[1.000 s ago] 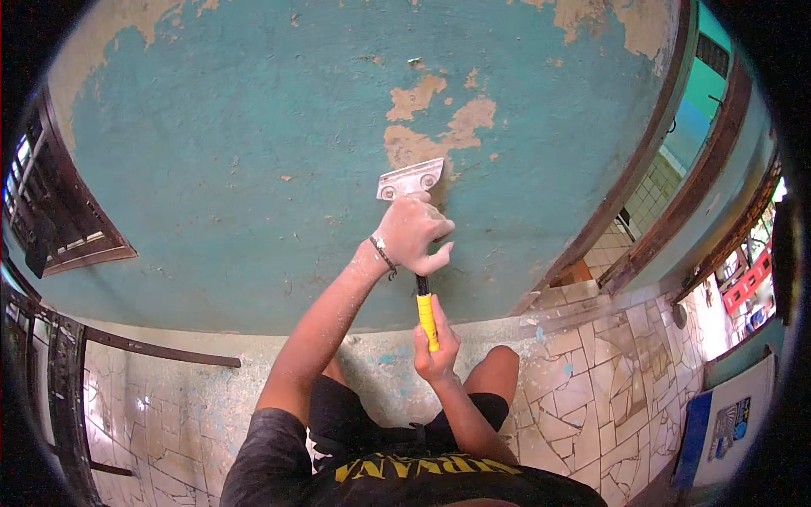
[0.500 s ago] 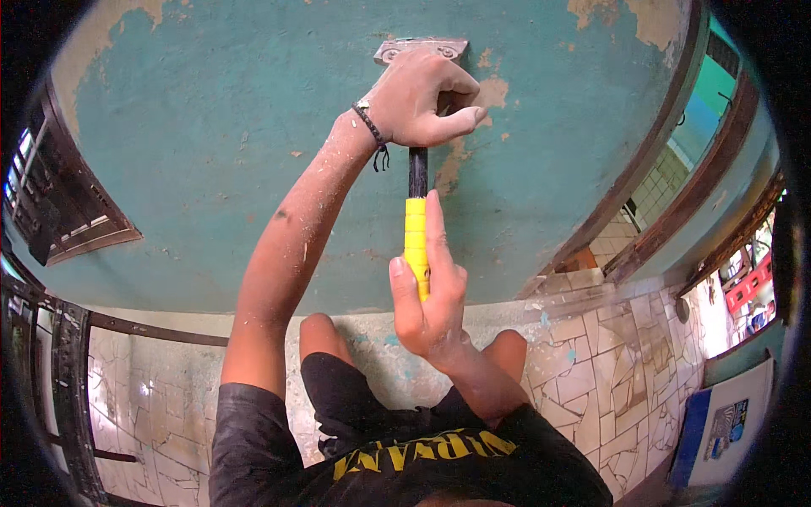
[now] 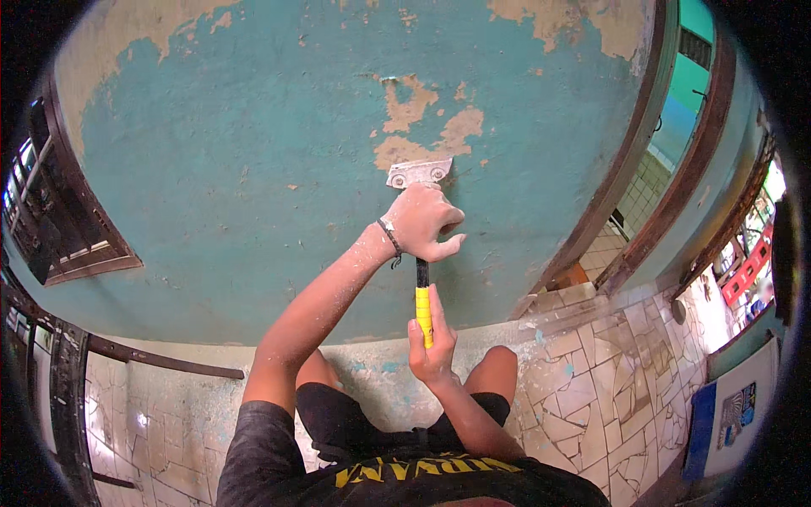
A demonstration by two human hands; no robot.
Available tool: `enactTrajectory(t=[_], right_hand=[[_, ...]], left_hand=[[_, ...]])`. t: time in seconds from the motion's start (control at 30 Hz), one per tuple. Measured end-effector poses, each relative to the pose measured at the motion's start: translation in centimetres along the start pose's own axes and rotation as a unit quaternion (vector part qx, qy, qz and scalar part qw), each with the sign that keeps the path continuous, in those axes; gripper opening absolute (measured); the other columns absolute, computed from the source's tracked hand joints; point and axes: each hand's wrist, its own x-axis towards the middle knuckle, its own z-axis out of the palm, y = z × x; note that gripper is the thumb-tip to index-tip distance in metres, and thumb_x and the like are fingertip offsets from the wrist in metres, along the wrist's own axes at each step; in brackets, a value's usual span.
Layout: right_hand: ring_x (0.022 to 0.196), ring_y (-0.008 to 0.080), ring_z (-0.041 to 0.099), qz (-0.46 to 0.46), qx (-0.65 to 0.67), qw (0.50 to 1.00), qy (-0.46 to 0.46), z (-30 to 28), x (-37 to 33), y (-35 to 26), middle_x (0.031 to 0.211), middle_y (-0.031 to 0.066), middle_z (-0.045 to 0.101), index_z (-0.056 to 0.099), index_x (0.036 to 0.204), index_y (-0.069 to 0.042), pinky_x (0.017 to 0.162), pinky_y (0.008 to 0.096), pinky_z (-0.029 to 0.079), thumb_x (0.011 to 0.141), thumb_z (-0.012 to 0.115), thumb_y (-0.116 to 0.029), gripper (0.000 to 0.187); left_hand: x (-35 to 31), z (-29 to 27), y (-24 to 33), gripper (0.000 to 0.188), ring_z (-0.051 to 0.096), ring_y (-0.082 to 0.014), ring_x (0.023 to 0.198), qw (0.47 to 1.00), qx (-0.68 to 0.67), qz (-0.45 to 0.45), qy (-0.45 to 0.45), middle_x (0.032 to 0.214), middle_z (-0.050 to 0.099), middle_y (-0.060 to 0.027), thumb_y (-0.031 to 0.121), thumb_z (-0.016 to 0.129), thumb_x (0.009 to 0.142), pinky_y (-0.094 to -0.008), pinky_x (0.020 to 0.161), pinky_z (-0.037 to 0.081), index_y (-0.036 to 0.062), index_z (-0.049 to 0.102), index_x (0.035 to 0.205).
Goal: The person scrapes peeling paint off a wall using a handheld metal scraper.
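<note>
Apparently scraping paint (image 3: 228, 177), left hand (image 3: 424, 221) and right hand (image 3: 433, 353) are gripping the scraper (image 3: 422, 272), its blade (image 3: 420, 172) lying at the bare patch (image 3: 400, 151); the next push is probably needing firm pressure.

We seem to be in a worn home: we see a peeling teal wall (image 3: 253, 211), a barred window (image 3: 63, 203), a dark wooden door frame (image 3: 705, 139) and an irregularly tiled pale floor (image 3: 583, 397).
</note>
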Motion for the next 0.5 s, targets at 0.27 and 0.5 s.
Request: enactTrajectory(t=[0.27, 0.5], right_hand=[[0.084, 0.0349, 0.076, -0.048, 0.026, 0.998, 0.022, -2.9, 12.3, -8.1, 0.118, 0.0354, 0.070, 0.045, 0.156, 0.011, 0.075, 0.0411, 0.058, 0.100, 0.060, -0.008, 0.061], [0.076, 0.0242, 0.072, -0.070, 0.043, 0.996, 0.017, -3.7, 11.8, -6.0, 0.106, 0.0313, 0.072, 0.042, 0.160, 0.007, 0.070, 0.0395, 0.057, 0.101, 0.061, -0.012, 0.065]], left_hand=[[9.8, -10.2, -2.8, 0.048, 0.054, -0.0334, 0.051, 0.987, 0.037, 0.027, 0.155, 0.057, 0.056, -0.0140, 0.046, 0.066, 0.085, -0.0458, 0.054, 0.043, 0.0045, 0.060, 0.061], [9.1, -8.6, -2.8, 0.047, 0.056, -0.0350, 0.054, 0.988, 0.034, 0.032, 0.147, 0.058, 0.058, -0.0145, 0.046, 0.067, 0.086, -0.0477, 0.057, 0.045, 0.0056, 0.062, 0.062]])
